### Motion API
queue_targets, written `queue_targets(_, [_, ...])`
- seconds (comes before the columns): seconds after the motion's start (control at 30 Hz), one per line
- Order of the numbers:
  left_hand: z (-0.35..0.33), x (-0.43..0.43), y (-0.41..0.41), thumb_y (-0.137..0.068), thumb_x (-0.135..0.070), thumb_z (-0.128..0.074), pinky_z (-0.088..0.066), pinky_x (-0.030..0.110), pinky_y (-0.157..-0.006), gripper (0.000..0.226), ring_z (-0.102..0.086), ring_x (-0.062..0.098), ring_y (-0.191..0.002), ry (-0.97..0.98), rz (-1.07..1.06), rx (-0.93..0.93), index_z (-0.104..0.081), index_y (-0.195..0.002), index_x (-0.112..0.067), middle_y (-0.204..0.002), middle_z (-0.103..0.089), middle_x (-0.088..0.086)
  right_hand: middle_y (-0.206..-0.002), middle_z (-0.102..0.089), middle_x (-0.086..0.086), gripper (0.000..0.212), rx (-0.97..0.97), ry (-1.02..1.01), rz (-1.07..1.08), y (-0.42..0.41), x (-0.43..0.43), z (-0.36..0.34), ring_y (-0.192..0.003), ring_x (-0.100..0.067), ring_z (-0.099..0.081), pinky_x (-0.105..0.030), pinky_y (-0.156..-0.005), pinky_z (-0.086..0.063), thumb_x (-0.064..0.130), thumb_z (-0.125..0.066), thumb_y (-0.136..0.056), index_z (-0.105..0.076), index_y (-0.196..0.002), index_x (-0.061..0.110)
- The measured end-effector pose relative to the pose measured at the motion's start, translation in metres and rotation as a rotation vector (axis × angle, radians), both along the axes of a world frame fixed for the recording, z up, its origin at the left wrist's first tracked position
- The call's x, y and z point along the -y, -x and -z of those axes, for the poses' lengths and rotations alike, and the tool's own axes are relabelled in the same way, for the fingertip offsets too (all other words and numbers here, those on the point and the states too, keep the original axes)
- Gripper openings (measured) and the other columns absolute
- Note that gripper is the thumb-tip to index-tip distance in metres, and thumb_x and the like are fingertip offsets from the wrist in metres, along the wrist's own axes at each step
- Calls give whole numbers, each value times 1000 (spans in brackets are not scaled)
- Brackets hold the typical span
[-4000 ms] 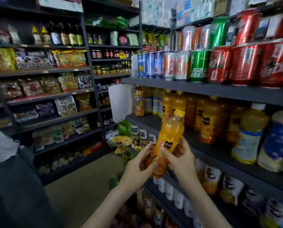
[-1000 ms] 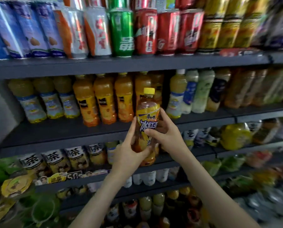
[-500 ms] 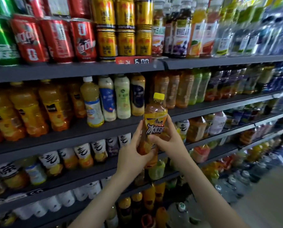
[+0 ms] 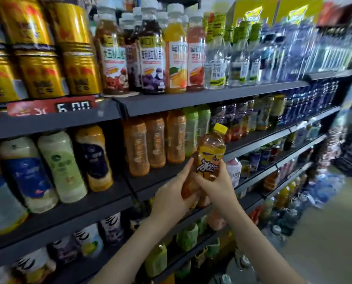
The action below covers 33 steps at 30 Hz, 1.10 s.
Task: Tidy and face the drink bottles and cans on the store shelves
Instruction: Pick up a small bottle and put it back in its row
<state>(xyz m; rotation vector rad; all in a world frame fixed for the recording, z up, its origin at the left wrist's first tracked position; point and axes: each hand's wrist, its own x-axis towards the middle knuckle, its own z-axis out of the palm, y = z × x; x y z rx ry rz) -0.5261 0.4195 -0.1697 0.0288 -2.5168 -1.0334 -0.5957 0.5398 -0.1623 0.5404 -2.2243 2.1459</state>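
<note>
I hold an iced tea bottle [image 4: 210,152] with a yellow cap and a yellow label in both hands, tilted a little to the right, in front of the middle shelf [image 4: 162,179]. My left hand [image 4: 171,198] wraps its lower part from the left. My right hand [image 4: 218,185] grips it from the right, fingers over the label. Just behind the bottle stands a row of orange tea bottles [image 4: 154,140] with green bottles [image 4: 193,130] beside them.
Gold cans [image 4: 48,58] and a red price tag [image 4: 50,107] sit on the upper shelf at left, juice bottles [image 4: 152,56] and water bottles [image 4: 238,58] to their right. White and blue bottles [image 4: 44,171] fill the middle shelf's left. Lower shelves carry more drinks; the aisle floor [image 4: 324,232] lies right.
The view has shifted rightward along the shelves, from the orange juice section to the tea section. Both hands still hold the iced tea bottle, which now tilts slightly right.
</note>
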Motion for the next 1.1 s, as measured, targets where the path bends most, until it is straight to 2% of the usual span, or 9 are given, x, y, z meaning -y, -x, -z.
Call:
queue_targets(0.1, [-5,-12,41,-92,-37,-60,-45,8,-86,75,-49,-6,-117,-93,66,-1,-7,-139,-61,-134,-47,-22,-106,-63,13,51,-28,38,76,42,-19,-4,-94,-1,-63,-27,-80,-56,18,-74,-81,-47,-123,28])
queue_targets(0.17, [-6,-20,64,-94,-38,-54,-39,6,-84,67,-45,-4,-122,-78,-12,-42,-10,-142,-56,-139,-43,-21,-105,-60,17,50,-37,61,134,68,-32,-4,-92,4,-60,-25,-80,-52,17,-73,-82,-44,-118,34])
queue_targets(0.3, [-4,-32,112,-97,-36,-49,-40,16,-60,64,-54,0,-76,-95,-251,-78,-11,-148,-45,-138,-50,-3,-103,-59,18,51,-41,81,205,126,-56,0,-89,7,-57,-19,-73,-46,18,-74,-82,-43,-121,32])
queue_targets(0.37, [-1,-40,136,-96,-35,-50,-43,18,-73,69,-57,12,-105,-101,-363,-96,-7,-150,-41,-150,-35,-3,-105,-60,15,54,-55,72,191,156,-66,2,-92,4,-57,-20,-74,-45,18,-74,-82,-45,-126,26])
queue_targets(0.43, [1,-51,160,-95,-31,-54,-33,16,-88,74,-35,15,-135,-135,-465,-127,-5,-151,-34,-156,-20,-5,-106,-61,13,55,-88,55,159,184,-76,4,-96,-2,-59,-18,-75,-45,17,-75,-81,-45,-127,22])
queue_targets(0.57, [2,-77,212,-95,-21,-56,-25,15,-95,80,-18,17,-144,-285,-643,-157,0,-152,-24,-159,-9,-1,-111,-62,6,62,-168,16,48,232,-94,9,-99,-10,-60,-23,-80,-47,19,-77,-78,-44,-130,20])
queue_targets(0.73, [2,-96,252,-91,-16,-61,-23,26,-111,87,-17,22,-145,-274,-828,-156,1,-152,-16,-158,-11,7,-103,-57,15,63,-231,-6,-77,273,-109,8,-89,7,-54,1,-66,-40,16,-77,-79,-42,-131,17])
queue_targets(0.97, [0,-111,267,-90,-17,-62,-35,34,-107,80,-27,29,-139,-132,-905,-111,-9,-151,-14,-153,-19,12,-117,-58,4,67,-276,-64,-182,304,-110,5,-104,-13,-54,-26,-83,-43,24,-76,-79,-41,-136,17])
queue_targets(1.1, [1,-123,275,-93,-22,-59,-41,30,-99,77,-36,27,-134,-107,-830,-89,-10,-151,-16,-154,-18,10,-115,-60,1,60,-298,-105,-211,318,-105,5,-105,-16,-57,-28,-83,-45,25,-76,-79,-48,-131,15])
